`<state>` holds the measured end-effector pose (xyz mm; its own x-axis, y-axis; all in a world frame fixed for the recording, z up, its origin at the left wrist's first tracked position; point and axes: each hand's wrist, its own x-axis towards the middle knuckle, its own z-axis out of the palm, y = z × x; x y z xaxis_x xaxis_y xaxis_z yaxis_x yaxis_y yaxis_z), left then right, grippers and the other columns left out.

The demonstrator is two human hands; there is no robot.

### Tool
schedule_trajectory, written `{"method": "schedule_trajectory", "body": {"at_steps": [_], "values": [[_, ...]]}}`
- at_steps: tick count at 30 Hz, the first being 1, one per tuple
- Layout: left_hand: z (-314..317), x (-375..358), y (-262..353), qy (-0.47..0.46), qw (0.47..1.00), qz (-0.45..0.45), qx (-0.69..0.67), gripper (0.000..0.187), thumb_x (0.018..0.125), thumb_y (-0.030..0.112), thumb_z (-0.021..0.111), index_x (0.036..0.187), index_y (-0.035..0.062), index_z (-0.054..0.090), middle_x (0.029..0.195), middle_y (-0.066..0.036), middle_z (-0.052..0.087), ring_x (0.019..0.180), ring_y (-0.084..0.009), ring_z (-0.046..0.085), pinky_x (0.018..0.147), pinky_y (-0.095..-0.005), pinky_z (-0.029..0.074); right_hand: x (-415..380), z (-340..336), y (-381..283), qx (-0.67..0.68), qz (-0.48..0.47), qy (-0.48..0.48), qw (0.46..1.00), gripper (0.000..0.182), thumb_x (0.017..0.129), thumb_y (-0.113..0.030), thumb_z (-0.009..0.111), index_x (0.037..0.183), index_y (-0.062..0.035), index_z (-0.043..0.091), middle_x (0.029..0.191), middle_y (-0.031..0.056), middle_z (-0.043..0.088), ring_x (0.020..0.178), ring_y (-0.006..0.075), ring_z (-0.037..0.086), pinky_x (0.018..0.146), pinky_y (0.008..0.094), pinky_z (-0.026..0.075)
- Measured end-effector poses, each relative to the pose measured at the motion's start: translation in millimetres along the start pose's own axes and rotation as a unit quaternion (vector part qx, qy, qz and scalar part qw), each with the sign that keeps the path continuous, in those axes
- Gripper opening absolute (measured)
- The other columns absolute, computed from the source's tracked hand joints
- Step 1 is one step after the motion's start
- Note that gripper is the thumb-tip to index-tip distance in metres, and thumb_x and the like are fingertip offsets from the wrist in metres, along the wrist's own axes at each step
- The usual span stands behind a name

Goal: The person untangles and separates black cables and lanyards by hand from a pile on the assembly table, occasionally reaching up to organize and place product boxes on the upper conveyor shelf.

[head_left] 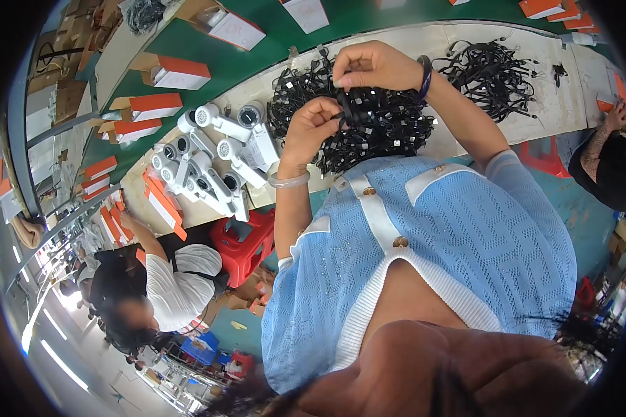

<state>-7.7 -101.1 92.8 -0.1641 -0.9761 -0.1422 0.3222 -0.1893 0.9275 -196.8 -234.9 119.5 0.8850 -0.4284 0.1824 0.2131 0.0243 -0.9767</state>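
A large heap of black USB cables (389, 132) with small metal plugs lies on the bench in front of my chest. My left hand (311, 128), a pale bangle at its wrist, pinches a black cable (349, 110) at the heap's left side. Above the heap is my right hand (377, 67), with a dark bracelet; its thumb and fingertips are pressed together over the same cable's upper part. How much of the cable sits inside the right fingertips is hard to see.
White handheld devices with round heads (205, 163) crowd the bench to the left. A second cable pile (490, 76) lies to the right. Orange-and-white boxes (155, 105) line the green conveyor. One co-worker in white (188, 281) sits left, beside a red stool (247, 243); another person's arm (605, 135) is at right.
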Motion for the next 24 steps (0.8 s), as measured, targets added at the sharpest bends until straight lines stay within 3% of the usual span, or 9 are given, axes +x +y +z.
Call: {"method": "schedule_trajectory", "body": {"at_steps": [2, 6, 8, 10, 12, 14, 18, 22, 24], "values": [[7, 1, 5, -0.048, 0.993, 0.043, -0.103, 0.017, 0.081, -0.011, 0.060, 0.092, 0.0008, 0.056, 0.091, -0.005, 0.058, 0.082, -0.0130, 0.060, 0.075, -0.0265, 0.052, -4, -5, 12, 0.023, 0.031, 0.029, 0.999, 0.014, 0.090, -0.010, 0.063, 0.098, 0.0001, 0.060, 0.092, 0.0033, 0.060, 0.085, 0.0107, 0.059, 0.080, 0.0253, 0.049], [30, 11, 13, 0.125, 0.978, 0.078, -0.149, 0.016, 0.081, -0.002, 0.068, 0.091, 0.0010, 0.056, 0.096, -0.007, 0.060, 0.080, -0.0133, 0.061, 0.075, -0.0256, 0.052, -19, 12, 35, 0.126, 0.066, 0.072, 0.987, 0.023, 0.095, -0.018, 0.056, 0.108, 0.0004, 0.058, 0.102, 0.0064, 0.064, 0.093, 0.0130, 0.063, 0.085, 0.0280, 0.051], [25, 21, 2, 0.212, 0.956, 0.157, 0.131, 0.020, 0.076, -0.007, 0.066, 0.092, -0.0002, 0.057, 0.098, -0.011, 0.059, 0.085, -0.0204, 0.061, 0.076, -0.0303, 0.050, -22, 24, 33, 0.207, 0.105, 0.116, 0.966, 0.025, 0.098, -0.020, 0.052, 0.112, 0.0005, 0.056, 0.108, 0.0091, 0.062, 0.100, 0.0155, 0.061, 0.089, 0.0299, 0.050], [37, 26, 4, 0.254, 0.796, 0.282, 0.472, 0.024, 0.073, -0.011, 0.064, 0.093, -0.0006, 0.058, 0.097, -0.013, 0.058, 0.088, -0.0252, 0.060, 0.077, -0.0337, 0.049, -24, 20, 52, 0.235, 0.101, 0.156, 0.954, 0.023, 0.098, -0.018, 0.051, 0.110, 0.0002, 0.056, 0.105, 0.0091, 0.061, 0.099, 0.0158, 0.061, 0.089, 0.0304, 0.050], [49, 31, 7, 0.216, 0.734, 0.291, 0.575, 0.021, 0.072, -0.008, 0.062, 0.091, 0.0005, 0.059, 0.099, -0.014, 0.056, 0.091, -0.0318, 0.057, 0.077, -0.0375, 0.048, -25, 19, 47, 0.331, 0.053, 0.171, 0.926, 0.023, 0.095, -0.018, 0.056, 0.110, -0.0008, 0.056, 0.099, 0.0067, 0.061, 0.094, 0.0146, 0.061, 0.083, 0.0283, 0.052], [55, 38, 0, 0.174, 0.694, 0.321, 0.620, 0.021, 0.071, -0.008, 0.062, 0.090, 0.0008, 0.060, 0.099, -0.015, 0.056, 0.092, -0.0336, 0.056, 0.077, -0.0389, 0.047, -30, 19, 38, 0.261, 0.083, 0.224, 0.935, 0.024, 0.094, -0.018, 0.059, 0.111, -0.0009, 0.057, 0.097, 0.0049, 0.061, 0.089, 0.0132, 0.061, 0.078, 0.0266, 0.052], [69, 52, -1, 0.055, 0.719, 0.338, 0.605, 0.021, 0.076, 0.000, 0.064, 0.097, 0.0016, 0.062, 0.104, -0.014, 0.055, 0.098, -0.0329, 0.054, 0.084, -0.0401, 0.046, -50, -5, 34, 0.129, 0.065, 0.239, 0.960, 0.025, 0.093, -0.018, 0.061, 0.110, -0.0012, 0.057, 0.095, 0.0041, 0.062, 0.079, 0.0107, 0.061, 0.072, 0.0239, 0.051], [87, 58, 6, 0.047, 0.730, 0.337, 0.593, 0.022, 0.078, 0.005, 0.067, 0.100, 0.0027, 0.062, 0.109, -0.014, 0.055, 0.100, -0.0335, 0.054, 0.088, -0.0411, 0.045, -60, -75, -12, -0.058, -0.011, 0.235, 0.970, 0.020, 0.091, -0.017, 0.063, 0.106, -0.0046, 0.060, 0.089, 0.0013, 0.063, 0.078, 0.0068, 0.060, 0.068, 0.0226, 0.051], [82, 60, -6, 0.035, 0.749, 0.317, 0.580, 0.023, 0.079, 0.007, 0.068, 0.100, 0.0033, 0.062, 0.109, -0.013, 0.056, 0.101, -0.0338, 0.054, 0.089, -0.0416, 0.044, -60, -112, -45, -0.221, -0.041, 0.282, 0.933, 0.024, 0.091, -0.023, 0.063, 0.106, -0.0036, 0.059, 0.089, 0.0051, 0.066, 0.081, 0.0134, 0.064, 0.071, 0.0279, 0.051]]}}
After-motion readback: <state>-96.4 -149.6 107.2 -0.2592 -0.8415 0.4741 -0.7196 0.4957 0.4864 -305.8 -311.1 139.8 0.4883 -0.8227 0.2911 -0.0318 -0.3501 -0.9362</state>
